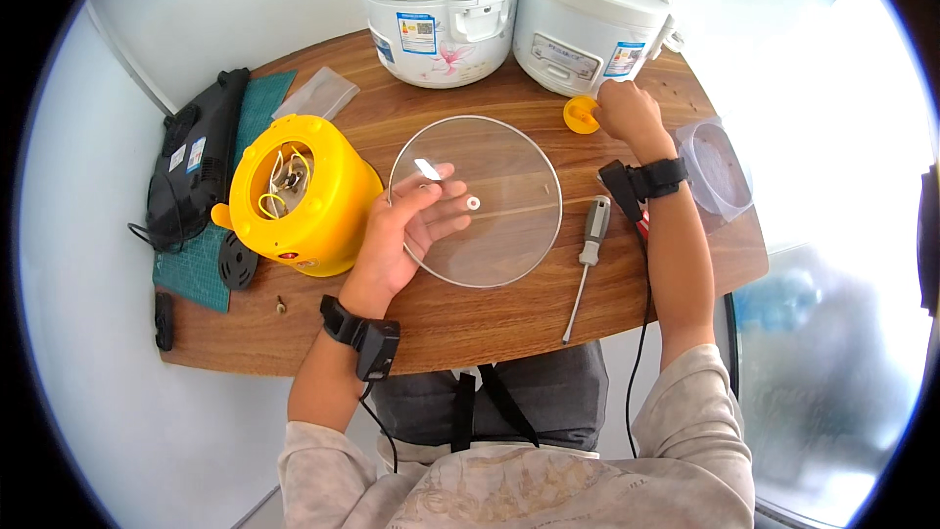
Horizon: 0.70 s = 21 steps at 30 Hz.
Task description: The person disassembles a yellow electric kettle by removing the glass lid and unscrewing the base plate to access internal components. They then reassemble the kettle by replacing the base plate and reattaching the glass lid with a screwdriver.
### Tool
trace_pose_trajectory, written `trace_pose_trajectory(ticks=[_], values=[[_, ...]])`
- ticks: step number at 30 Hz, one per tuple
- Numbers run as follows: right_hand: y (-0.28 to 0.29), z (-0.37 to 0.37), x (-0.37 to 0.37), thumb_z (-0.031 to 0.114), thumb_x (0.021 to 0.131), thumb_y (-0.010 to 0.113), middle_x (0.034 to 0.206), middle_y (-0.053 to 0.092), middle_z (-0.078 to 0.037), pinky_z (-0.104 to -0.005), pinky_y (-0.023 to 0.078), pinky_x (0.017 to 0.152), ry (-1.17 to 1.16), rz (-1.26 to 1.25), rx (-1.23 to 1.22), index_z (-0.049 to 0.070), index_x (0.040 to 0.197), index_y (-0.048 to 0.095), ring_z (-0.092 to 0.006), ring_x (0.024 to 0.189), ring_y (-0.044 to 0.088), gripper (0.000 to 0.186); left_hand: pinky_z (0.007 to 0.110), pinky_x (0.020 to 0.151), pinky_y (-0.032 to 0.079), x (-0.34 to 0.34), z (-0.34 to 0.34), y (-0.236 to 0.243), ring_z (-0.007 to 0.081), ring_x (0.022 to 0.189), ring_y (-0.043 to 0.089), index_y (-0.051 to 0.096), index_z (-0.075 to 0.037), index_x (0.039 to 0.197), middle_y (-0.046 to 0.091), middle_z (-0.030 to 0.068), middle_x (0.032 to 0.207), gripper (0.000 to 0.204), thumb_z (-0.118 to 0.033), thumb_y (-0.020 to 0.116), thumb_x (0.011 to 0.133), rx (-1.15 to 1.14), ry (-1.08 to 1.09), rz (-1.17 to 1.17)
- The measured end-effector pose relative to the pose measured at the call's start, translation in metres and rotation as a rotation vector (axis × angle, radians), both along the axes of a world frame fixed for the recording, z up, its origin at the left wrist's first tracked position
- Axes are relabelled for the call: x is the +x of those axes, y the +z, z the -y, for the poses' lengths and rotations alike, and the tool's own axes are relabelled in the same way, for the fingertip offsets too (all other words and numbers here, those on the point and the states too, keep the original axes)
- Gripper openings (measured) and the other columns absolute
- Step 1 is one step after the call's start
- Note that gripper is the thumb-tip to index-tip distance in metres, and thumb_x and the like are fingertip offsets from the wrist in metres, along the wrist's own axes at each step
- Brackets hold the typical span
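Note:
A round clear glass lid [499, 250] with a thin metal rim and a small hole in its middle is held over the table by my left hand [397, 235]. The fingers of that hand show through the glass, curled at the lid's left edge. At the back right, my right hand [632, 116] has its fingertips closed on a round yellow lid knob [579, 118]. To the left of the lid, a yellow pot-shaped appliance base [343, 230] lies tipped, its opened underside showing wires and metal parts.
Two white rice cookers [446, 15] [587, 24] stand at the back. A grey-handled screwdriver [593, 235] lies right of the lid, near a clear plastic container [720, 171]. At left are a black appliance [196, 162], a green mat [191, 274], a black disc [237, 262] and a small metal part [281, 305].

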State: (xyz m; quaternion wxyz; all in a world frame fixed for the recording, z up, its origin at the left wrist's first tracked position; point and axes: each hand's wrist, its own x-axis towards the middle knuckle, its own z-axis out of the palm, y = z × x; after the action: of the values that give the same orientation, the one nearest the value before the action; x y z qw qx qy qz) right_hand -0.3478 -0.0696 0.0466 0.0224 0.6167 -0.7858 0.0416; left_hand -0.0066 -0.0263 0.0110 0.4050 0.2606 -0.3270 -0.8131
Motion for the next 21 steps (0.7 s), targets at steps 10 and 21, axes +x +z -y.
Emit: trace_pose_trajectory(ticks=[10,21], values=[[0.056,-0.030,0.071,0.017,0.090,0.070,0.076,0.074,-0.010,-0.0228,0.057,0.064,0.404,0.909,0.169,-0.004,0.086,0.065,-0.0132,0.066,0.072,0.022,0.040,0.094,0.058,-0.002,0.000,-0.006,0.0244,0.113,0.066,0.057,0.000,0.133,0.065,0.0105,0.119,0.038,-0.011,0.064,0.098,-0.050,0.055,-0.043],[0.047,-0.034,0.098,0.020,0.092,0.072,0.081,0.074,-0.009,-0.0233,0.049,0.070,0.678,1.070,0.340,0.001,0.091,0.059,-0.0104,0.073,0.069,0.023,0.046,0.100,0.055,-0.001,-0.001,-0.002,0.0248,0.123,0.059,0.056,-0.003,0.133,0.057,0.0117,0.134,0.036,-0.015,0.062,0.100,-0.079,0.038,-0.125]])
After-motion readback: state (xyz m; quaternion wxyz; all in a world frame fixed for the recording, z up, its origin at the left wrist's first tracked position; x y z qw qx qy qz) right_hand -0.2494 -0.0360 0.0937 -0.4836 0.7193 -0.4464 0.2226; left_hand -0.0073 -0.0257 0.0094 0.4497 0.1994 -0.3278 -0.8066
